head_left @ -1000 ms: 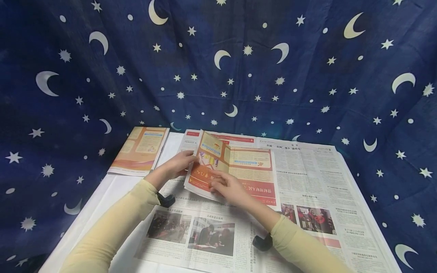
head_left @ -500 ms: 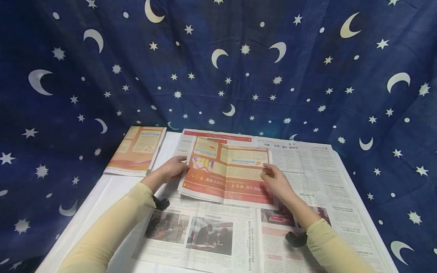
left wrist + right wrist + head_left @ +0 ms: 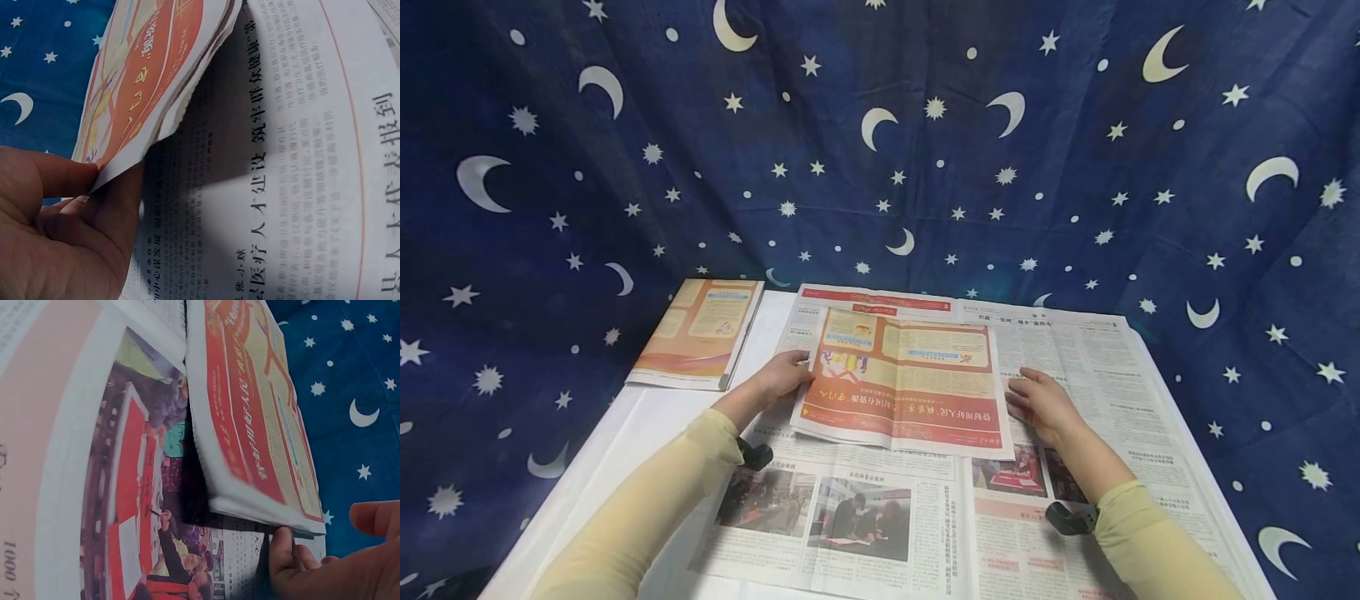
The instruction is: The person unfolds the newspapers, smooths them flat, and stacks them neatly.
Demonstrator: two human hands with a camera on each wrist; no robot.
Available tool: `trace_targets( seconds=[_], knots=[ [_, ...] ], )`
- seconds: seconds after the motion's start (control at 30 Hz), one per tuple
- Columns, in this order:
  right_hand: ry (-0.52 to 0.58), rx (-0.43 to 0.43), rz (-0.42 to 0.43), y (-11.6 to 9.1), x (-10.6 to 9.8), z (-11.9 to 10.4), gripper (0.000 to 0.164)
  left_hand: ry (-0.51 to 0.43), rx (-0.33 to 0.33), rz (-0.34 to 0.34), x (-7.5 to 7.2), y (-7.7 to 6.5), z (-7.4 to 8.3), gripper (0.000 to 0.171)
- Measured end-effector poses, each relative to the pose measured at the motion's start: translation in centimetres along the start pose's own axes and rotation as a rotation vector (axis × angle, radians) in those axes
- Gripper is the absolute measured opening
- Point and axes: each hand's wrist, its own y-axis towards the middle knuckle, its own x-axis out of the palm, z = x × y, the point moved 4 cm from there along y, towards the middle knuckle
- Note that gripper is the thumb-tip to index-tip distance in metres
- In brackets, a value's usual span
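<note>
A folded newspaper [image 3: 917,383] with orange and red print lies over a larger spread newspaper [image 3: 1075,392], a crease running down its middle. At its left edge my left hand [image 3: 786,375] pinches the sheets between thumb and fingers; the left wrist view shows the thumb [image 3: 59,175] on top and that edge raised off the spread pages. My right hand [image 3: 1045,404] is beside the right edge, its thumb apart from the fingers. In the right wrist view its fingertips [image 3: 282,547] are right at the paper's edge, and nothing is gripped.
Another folded orange newspaper [image 3: 700,329] lies at the back left of the white table [image 3: 647,433]. A dark blue curtain [image 3: 880,208] with moons and stars hangs behind and around the table.
The folded newspaper's left part has come down from a raised tilt to lie flatter. My right hand has moved from its middle to beyond the right edge; the left keeps its pinch.
</note>
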Motion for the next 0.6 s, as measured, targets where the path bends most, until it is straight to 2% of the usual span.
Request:
trace_targets(
  seconds=[0.17, 0.4, 0.6],
  knots=[
    [-0.037, 0.025, -0.008, 0.2, 0.0, 0.3, 0.071, 0.005, 0.001, 0.013, 0.2, 0.1, -0.2, 0.059],
    [-0.257, -0.058, -0.03, 0.5, 0.5, 0.7, 0.068, 0.009, 0.005, 0.006, 0.6, 0.1, -0.4, 0.058],
    [-0.35, -0.081, 0.011, 0.5, 0.4, 1.1, 0.065, 0.009, 0.005, -0.006, 1.0, -0.1, -0.5, 0.059]
  ],
)
